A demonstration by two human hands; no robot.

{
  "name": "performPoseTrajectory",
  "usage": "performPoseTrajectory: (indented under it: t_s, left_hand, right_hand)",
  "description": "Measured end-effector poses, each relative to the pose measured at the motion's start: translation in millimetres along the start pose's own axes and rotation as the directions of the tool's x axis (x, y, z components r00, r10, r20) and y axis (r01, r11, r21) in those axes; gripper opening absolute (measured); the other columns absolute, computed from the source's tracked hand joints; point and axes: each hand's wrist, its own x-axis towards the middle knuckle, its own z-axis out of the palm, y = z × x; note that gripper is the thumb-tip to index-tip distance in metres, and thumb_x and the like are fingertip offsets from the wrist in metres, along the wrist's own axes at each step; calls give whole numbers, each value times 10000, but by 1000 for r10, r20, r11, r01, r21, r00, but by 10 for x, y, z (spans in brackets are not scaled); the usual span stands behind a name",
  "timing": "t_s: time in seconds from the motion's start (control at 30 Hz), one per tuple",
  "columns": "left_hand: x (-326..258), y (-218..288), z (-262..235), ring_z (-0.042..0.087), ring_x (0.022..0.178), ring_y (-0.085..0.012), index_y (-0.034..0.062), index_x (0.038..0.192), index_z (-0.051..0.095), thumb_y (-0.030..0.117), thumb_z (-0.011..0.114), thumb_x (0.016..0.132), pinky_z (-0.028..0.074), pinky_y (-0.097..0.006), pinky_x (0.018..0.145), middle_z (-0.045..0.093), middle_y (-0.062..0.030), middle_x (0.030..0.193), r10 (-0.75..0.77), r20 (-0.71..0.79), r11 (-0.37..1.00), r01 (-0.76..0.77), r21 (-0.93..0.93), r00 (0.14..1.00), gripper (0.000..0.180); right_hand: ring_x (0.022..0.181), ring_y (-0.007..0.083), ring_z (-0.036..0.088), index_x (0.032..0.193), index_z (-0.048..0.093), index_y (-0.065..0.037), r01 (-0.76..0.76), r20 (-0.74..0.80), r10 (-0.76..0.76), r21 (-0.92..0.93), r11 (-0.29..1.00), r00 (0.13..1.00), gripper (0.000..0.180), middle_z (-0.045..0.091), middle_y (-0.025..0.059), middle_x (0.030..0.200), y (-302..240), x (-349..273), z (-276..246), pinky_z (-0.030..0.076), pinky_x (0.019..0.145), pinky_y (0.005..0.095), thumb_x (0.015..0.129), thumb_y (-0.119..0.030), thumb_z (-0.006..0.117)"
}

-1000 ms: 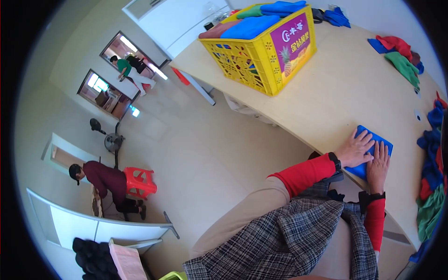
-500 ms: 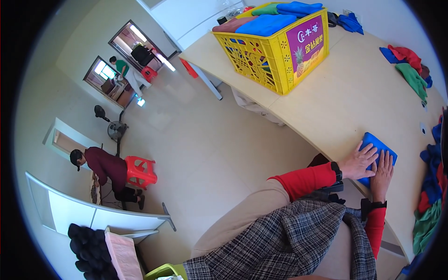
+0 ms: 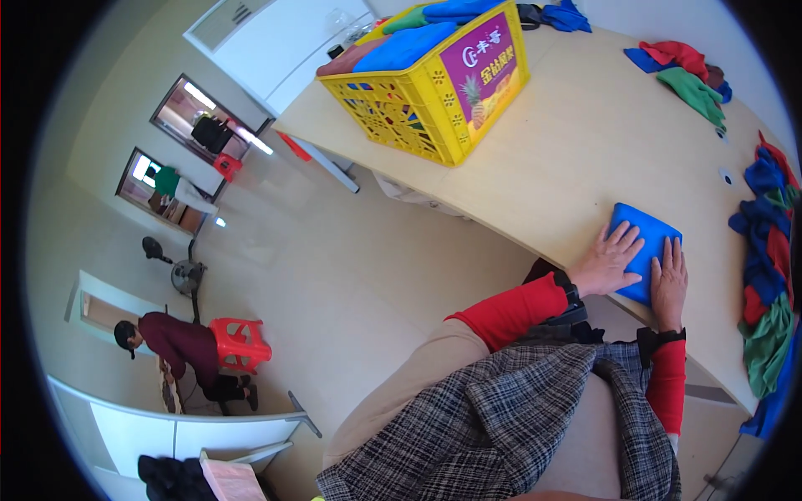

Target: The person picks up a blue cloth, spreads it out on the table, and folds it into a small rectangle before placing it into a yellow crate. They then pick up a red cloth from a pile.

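Two hands on table: left hand (image 3: 607, 263), right hand (image 3: 669, 280), both flat on one folded blue cloth (image 3: 647, 242).

One yellow crate (image 3: 434, 92), filled with folded cloths; number inside not countable.

One light wooden table (image 3: 568, 150).

Three loose cloth heaps: one at far edge (image 3: 687, 71), one dark-blue at far corner (image 3: 558, 15), one along right edge (image 3: 767, 259).

One red plastic stool (image 3: 240, 344). One floor fan (image 3: 180, 271). One other person (image 3: 180, 351), crouched beside the stool.
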Motion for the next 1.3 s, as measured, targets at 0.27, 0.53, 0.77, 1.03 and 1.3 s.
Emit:
performPoseTrajectory:
  t_s: [0.27, 0.53, 0.77, 1.03, 1.3]
  left_hand:
    - [-2, 44, -27, 241, 1511, -387, 16, 1508, 420, 519, 584, 943, 209, -594, 1204, 340, -214, 1596, 17, -16, 1000, -16, 19, 1000, 774]
    - [-25, 41, -55, 250, 1506, -395, 16, 1508, 420, 517, 585, 944, 244, -604, 1187, 333, -210, 1602, 18, -12, 1000, -17, 24, 1000, 773]
    - [-11, 39, -55, 254, 1506, -391, 22, 1511, 420, 519, 584, 945, 256, -603, 1181, 336, -204, 1603, 18, -19, 999, -17, 43, 1000, 771]
    - [-28, 63, -55, 281, 1495, -382, 23, 1488, 457, 502, 597, 930, 259, -605, 1178, 374, -205, 1582, -15, -38, 999, 16, 40, 999, 748]
    - [-47, 60, 32, 286, 1488, -367, 29, 1486, 456, 454, 599, 919, 257, -594, 1181, 358, -195, 1588, 10, -80, 996, -3, 87, 997, 723]
  right_hand:
    - [1457, 391, 350, 1557, 369, -94, -21, -47, 22, 20, 1000, 999, 551, 371, 185, 1590, 99, -114, -46, 279, 1196, 488, 1067, -335, 440]
    - [1449, 386, 364, 1553, 376, -107, -51, 19, 51, 14, 999, 999, 529, 421, 205, 1548, 141, -174, -156, 286, 1192, 491, 1075, -327, 424]
    - [1435, 390, 381, 1520, 406, -53, -29, -24, 25, -202, 979, 999, 526, 457, 205, 1517, 8, -141, -287, 296, 1188, 491, 1059, -304, 453]
    - [1475, 383, 329, 1485, 452, -25, 234, -88, -224, 121, 965, 971, 518, 427, 198, 1549, -586, 180, -410, 254, 1207, 479, 1047, -300, 473]
    - [1496, 351, 307, 1494, 457, -48, 152, 9, -153, 91, 984, 988, 535, 420, 158, 1569, -430, 190, -16, 215, 1223, 478, 1051, -347, 461]
